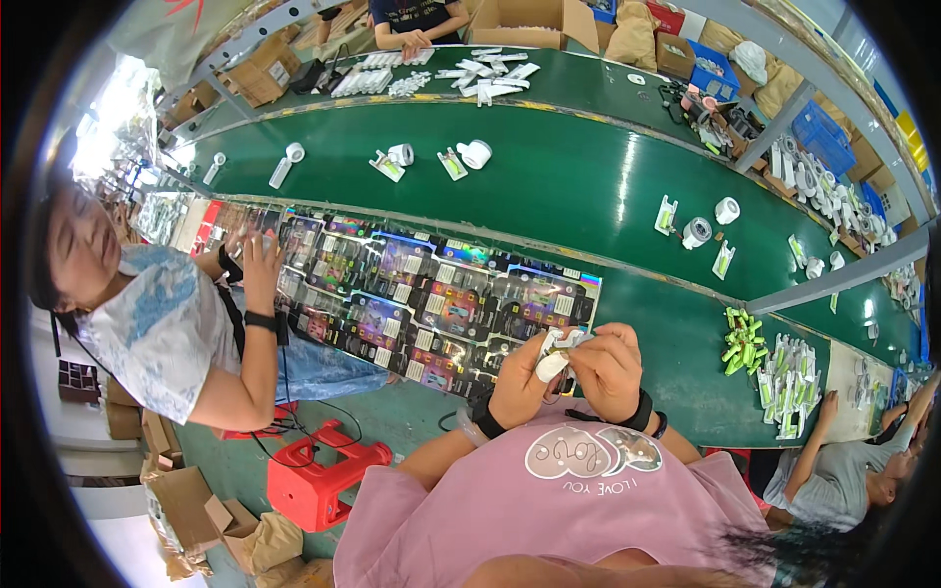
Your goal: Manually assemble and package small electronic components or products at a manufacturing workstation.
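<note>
Both my hands are raised in front of my chest, closed around a small white plastic part [552, 367]. My left hand [516, 384] grips it from the left side, fingers curled around it. With thumb and fingertips pinched, my right hand [610, 370] works at its right end. The fingers cover much of the part, so its exact kind cannot be made out. Just beyond my hands lie dark, shiny printed flat cartons [451, 304], spread in overlapping rows on the green table. To my right are a pile of yellow-green pieces [745, 341] and a heap of white-and-green parts [789, 385].
A green conveyor belt [559, 176] runs across, carrying white round-headed pieces [475, 154] and small flat parts. A metal post [843, 263] slants at right. Co-workers sit left [167, 323], right [843, 461] and across the belt. A red stool [319, 475] stands on the floor, lower left.
</note>
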`<state>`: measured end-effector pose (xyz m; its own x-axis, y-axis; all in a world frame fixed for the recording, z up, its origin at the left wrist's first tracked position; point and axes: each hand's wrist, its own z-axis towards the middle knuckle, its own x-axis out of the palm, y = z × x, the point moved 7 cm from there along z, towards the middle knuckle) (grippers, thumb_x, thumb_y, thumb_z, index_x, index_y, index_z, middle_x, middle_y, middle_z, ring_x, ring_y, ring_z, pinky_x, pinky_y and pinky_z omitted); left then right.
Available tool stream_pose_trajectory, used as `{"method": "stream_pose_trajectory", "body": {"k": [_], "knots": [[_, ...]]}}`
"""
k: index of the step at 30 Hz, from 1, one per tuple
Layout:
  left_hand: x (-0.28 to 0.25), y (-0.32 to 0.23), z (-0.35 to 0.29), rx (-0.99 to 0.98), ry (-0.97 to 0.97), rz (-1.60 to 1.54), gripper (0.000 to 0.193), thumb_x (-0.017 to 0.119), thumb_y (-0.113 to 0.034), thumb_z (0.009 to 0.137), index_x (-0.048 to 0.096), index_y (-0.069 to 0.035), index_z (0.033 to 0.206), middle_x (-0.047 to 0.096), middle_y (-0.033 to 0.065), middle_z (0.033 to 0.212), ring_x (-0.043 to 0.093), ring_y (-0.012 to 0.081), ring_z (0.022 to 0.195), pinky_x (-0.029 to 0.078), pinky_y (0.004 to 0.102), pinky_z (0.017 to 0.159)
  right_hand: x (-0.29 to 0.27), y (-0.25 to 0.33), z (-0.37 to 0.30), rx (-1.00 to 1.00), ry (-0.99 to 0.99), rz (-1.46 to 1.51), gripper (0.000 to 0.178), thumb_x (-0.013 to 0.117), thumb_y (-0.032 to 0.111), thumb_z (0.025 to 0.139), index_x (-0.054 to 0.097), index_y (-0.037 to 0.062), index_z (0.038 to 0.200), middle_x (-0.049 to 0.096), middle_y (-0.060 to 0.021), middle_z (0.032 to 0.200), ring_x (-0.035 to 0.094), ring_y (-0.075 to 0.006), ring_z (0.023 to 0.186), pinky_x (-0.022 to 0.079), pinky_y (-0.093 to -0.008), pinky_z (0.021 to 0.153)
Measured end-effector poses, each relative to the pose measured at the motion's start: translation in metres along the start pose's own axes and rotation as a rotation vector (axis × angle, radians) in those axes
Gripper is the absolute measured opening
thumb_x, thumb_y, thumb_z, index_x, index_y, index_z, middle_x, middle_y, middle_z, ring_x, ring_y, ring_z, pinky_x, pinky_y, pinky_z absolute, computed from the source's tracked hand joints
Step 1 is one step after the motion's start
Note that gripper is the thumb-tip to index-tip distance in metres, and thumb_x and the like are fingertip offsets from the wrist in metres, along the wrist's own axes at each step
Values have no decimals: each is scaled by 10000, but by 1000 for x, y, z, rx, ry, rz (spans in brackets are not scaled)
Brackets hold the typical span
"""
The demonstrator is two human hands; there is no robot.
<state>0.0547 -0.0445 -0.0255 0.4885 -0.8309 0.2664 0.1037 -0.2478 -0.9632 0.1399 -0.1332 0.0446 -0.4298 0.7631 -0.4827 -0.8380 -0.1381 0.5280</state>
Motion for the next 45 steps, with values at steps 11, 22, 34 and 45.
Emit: {"method": "stream_pose_trajectory", "body": {"k": [11, 22, 34, 45], "knots": [[-5, -8, -1, -45, 56, 210, 228, 515, -146, 924, 560, -8, 1099, 588, 59, 810, 594, 113, 680, 487, 267, 596, 4, 1, -6, -34, 11, -31, 117, 678, 19, 694, 631, 65, 791, 597, -36, 730, 580, -204, 681, 448, -384, 773], [-2, -13, 2, -11, 163, 276, 394, 509, -150, 932, 448, -17, 1298, 562, 63, 952, 545, 110, 750, 453, 235, 619, 8, -4, -10, -12, 36, 62, 178, 703, -13, 697, 611, 64, 828, 611, -37, 740, 581, -194, 658, 446, -391, 804], [-5, -1, 0, -98, 83, 78, 392, 572, -143, 908, 508, -55, 1285, 556, -10, 761, 463, 39, 547, 390, 205, 478, 14, -6, -20, 55, 61, 106, 175, 701, -20, 728, 602, 53, 853, 599, -63, 743, 576, -212, 672, 462, -431, 818], [-14, 19, -15, -157, -6, 92, 300, 551, -190, 922, 589, -46, 1182, 567, -23, 741, 462, 15, 591, 373, 195, 504, 19, 0, -24, 82, 64, 62, 164, 704, 6, 698, 610, 68, 817, 607, -47, 724, 581, -219, 654, 457, -373, 768]]}}
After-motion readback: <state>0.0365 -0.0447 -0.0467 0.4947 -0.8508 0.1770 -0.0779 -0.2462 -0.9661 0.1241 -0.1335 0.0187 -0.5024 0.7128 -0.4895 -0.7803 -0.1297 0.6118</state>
